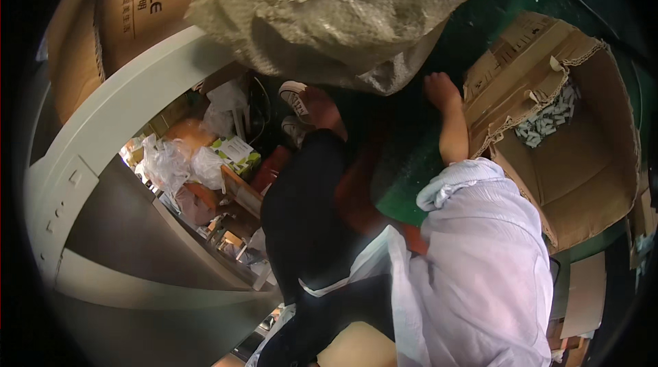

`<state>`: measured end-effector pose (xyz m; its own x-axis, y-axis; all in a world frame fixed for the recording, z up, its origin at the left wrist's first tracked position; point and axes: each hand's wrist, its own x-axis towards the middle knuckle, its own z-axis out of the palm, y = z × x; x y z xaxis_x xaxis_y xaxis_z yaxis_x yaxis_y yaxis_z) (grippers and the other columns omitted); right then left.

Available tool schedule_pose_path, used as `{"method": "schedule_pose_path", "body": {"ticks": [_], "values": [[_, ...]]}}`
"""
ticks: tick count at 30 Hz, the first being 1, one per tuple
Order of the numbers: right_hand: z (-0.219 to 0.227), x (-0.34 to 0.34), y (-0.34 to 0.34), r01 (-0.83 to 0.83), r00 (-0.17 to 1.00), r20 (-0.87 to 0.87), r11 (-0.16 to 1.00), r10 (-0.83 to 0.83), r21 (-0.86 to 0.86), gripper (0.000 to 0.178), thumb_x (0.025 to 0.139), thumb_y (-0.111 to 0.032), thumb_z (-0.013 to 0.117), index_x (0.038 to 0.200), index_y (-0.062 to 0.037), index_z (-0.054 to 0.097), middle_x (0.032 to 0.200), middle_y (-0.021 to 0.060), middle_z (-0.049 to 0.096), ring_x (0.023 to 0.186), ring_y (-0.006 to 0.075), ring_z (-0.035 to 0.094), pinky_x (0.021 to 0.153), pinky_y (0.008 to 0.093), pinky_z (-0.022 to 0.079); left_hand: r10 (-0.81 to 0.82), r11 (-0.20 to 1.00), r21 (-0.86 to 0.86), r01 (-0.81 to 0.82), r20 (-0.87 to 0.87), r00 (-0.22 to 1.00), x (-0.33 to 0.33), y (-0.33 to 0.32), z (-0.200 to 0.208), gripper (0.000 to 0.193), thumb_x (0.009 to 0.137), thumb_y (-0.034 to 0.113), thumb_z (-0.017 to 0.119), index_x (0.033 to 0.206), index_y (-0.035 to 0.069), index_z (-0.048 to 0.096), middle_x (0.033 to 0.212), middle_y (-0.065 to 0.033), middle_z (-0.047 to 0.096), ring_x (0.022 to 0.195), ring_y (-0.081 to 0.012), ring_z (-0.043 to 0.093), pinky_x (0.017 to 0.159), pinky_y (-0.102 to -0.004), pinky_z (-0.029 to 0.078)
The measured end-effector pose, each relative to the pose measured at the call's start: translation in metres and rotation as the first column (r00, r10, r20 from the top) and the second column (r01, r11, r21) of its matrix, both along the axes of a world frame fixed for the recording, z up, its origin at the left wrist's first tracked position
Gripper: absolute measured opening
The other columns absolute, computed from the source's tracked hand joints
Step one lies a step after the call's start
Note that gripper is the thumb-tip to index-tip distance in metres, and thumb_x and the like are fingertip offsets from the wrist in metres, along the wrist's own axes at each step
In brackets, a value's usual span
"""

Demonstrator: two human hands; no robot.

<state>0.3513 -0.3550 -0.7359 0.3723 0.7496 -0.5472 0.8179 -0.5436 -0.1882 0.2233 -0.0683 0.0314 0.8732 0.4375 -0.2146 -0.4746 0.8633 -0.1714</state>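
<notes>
My right hand (444,90) reaches down to the dark green floor from a rolled-up white sleeve (480,209). Its fingers look curled in, and whether they hold anything is hidden. Just right of it stands an open cardboard box (582,182), lying tilted, with a heap of small pale grey pieces (548,117) inside. A crumpled, shiny beige woven sack (343,17) lies ahead, its lower right edge close to my fingers but seemingly apart from them. My left hand is out of sight.
A large brown carton (147,7) stands at the far left, behind a curved-looking pale metal frame (130,89). Clear plastic bags (168,165) and a green-and-white box (236,153) lie beyond it. My legs in black trousers (301,209) and a sneaker (293,98) occupy the middle.
</notes>
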Motion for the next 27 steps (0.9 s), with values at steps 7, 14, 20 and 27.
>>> {"method": "schedule_pose_path", "body": {"ticks": [7,14,20,27], "values": [[0.000,0.001,0.007,-0.006,0.988,-0.155,0.993,0.025,0.122,0.020,0.093,-0.019,0.053,0.099,-0.0138,0.071,0.101,0.0031,0.065,0.100,0.0220,0.061,0.079,0.0372,0.047,-0.024,0.957,-0.284,0.054,0.109,0.994,0.002,0.003,-0.032,0.022,0.104,0.007,0.051,0.121,-0.005,0.058,0.120,-0.0223,0.062,0.102,-0.0322,0.067,0.090,-0.0406,0.058],[0.000,-0.019,0.000,0.109,0.989,-0.102,0.994,-0.108,0.009,0.018,0.092,-0.017,0.053,0.101,-0.0139,0.069,0.102,0.0022,0.063,0.098,0.0211,0.059,0.080,0.0359,0.046,-0.009,0.792,-0.601,0.109,0.167,0.986,0.017,0.009,-0.061,0.022,0.104,0.007,0.051,0.121,-0.006,0.058,0.120,-0.0223,0.062,0.102,-0.0322,0.067,0.090,-0.0403,0.058],[0.008,-0.024,-0.002,0.078,0.989,-0.130,0.992,-0.065,0.095,0.017,0.093,-0.022,0.054,0.097,-0.0159,0.069,0.101,0.0025,0.063,0.100,0.0218,0.061,0.078,0.0366,0.047,0.017,0.644,-0.740,0.194,0.266,0.964,0.015,0.005,-0.075,0.022,0.104,0.007,0.051,0.120,-0.006,0.058,0.120,-0.0223,0.062,0.102,-0.0322,0.067,0.090,-0.0401,0.058],[-0.118,-0.086,-0.027,0.561,0.819,-0.010,0.797,-0.573,0.222,0.008,0.083,-0.019,0.060,0.083,-0.0180,0.068,0.082,0.0027,0.059,0.083,0.0223,0.059,0.075,0.0369,0.046,0.084,0.350,-0.899,0.262,0.309,0.947,0.037,0.015,-0.108,0.022,0.104,0.007,0.051,0.120,-0.006,0.058,0.120,-0.0223,0.062,0.102,-0.0321,0.067,0.090,-0.0398,0.058]]}}
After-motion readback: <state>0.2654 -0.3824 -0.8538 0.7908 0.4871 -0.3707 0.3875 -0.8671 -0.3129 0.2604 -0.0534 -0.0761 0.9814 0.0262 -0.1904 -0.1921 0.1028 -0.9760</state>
